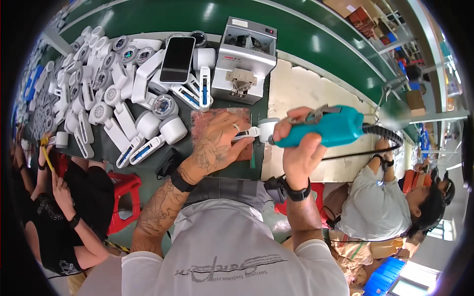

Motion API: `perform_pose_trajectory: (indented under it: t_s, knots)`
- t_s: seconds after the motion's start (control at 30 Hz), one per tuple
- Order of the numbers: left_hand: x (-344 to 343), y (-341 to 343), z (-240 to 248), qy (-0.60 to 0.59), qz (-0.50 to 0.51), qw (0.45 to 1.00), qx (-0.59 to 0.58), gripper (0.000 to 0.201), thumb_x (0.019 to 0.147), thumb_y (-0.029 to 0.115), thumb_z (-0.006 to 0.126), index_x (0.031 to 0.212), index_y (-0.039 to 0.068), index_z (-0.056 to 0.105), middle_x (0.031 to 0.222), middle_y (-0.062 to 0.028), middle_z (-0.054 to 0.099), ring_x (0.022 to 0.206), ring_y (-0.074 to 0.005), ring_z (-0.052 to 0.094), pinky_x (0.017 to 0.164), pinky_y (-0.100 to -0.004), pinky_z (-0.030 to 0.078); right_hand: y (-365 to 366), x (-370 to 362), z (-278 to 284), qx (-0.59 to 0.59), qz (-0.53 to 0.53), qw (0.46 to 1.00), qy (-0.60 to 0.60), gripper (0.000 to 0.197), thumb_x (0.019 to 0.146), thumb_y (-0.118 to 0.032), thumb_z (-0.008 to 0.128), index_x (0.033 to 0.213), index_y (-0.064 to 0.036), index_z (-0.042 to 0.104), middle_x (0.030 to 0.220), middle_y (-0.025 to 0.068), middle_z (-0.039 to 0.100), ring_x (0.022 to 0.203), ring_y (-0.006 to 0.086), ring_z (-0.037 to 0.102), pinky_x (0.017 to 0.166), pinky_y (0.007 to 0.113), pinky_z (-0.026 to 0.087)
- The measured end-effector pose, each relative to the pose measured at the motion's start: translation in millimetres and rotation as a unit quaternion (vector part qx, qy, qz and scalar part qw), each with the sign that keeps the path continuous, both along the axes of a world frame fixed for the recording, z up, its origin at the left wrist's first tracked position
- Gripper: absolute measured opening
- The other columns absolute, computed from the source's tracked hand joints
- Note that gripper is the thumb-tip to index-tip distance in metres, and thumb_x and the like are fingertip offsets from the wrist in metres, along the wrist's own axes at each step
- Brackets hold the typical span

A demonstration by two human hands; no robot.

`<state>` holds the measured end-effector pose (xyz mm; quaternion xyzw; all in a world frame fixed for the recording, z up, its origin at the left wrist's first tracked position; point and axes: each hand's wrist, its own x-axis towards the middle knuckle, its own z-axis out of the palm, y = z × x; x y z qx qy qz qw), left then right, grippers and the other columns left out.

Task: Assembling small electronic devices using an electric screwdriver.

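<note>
My left hand (217,143) is closed around the handle of a white handheld fan (267,129), over a reddish worn pad (199,118) on the bench. The fan's round head points to the right. My right hand (301,155) grips a teal electric screwdriver (328,127), held almost level with its cable end to the right. Its tip is by the fan's head; whether they touch is hidden. A grey screw feeder (247,61) stands just beyond my hands.
White fan parts (106,93) lie heaped across the left of the bench, with a black phone (177,59) on top. Cream sheeting (289,81) covers the right side. A black cable (385,132) trails from the screwdriver. Co-workers sit at both sides; red stools (123,195) stand below.
</note>
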<state>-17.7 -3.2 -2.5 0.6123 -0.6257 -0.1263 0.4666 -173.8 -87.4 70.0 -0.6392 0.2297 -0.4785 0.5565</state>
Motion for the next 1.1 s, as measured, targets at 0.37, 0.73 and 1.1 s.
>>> perform_pose_trajectory:
  t_s: [0.37, 0.73, 1.1]
  knots:
    - [21.9, -1.7, -0.3, -0.153, -0.014, 0.988, 0.004, 0.047, 0.084, 0.029, 0.074, 0.126, 0.009, 0.065, 0.119, -0.0080, 0.063, 0.105, -0.0302, 0.057, 0.090, -0.0433, 0.049, -69.7, 101.7, -8.0, -0.110, 0.008, 0.994, -0.018, 0.067, 0.098, -0.062, 0.058, 0.110, 0.0042, 0.059, 0.077, 0.0050, 0.060, 0.067, 0.0153, 0.060, 0.059, 0.027, 0.047]
    - [22.8, 1.1, -3.8, -0.148, 0.003, 0.988, 0.040, 0.048, 0.086, 0.032, 0.073, 0.129, 0.011, 0.063, 0.119, -0.0086, 0.062, 0.107, -0.0311, 0.056, 0.090, -0.0459, 0.048, -63.8, 108.3, -17.6, -0.130, 0.044, 0.990, 0.016, 0.046, 0.105, -0.044, 0.056, 0.105, 0.0023, 0.059, 0.076, 0.0064, 0.061, 0.065, 0.0154, 0.059, 0.059, 0.029, 0.047]
    - [20.5, -2.6, -3.2, -0.105, -0.005, 0.994, 0.036, 0.048, 0.086, 0.037, 0.076, 0.125, 0.011, 0.065, 0.115, -0.0098, 0.062, 0.106, -0.0310, 0.056, 0.088, -0.0449, 0.048, -41.7, 56.4, -12.0, 0.017, 0.022, 0.999, -0.039, 0.045, 0.101, -0.038, 0.065, 0.110, 0.0061, 0.060, 0.079, 0.0067, 0.062, 0.066, 0.0139, 0.060, 0.058, 0.028, 0.049]
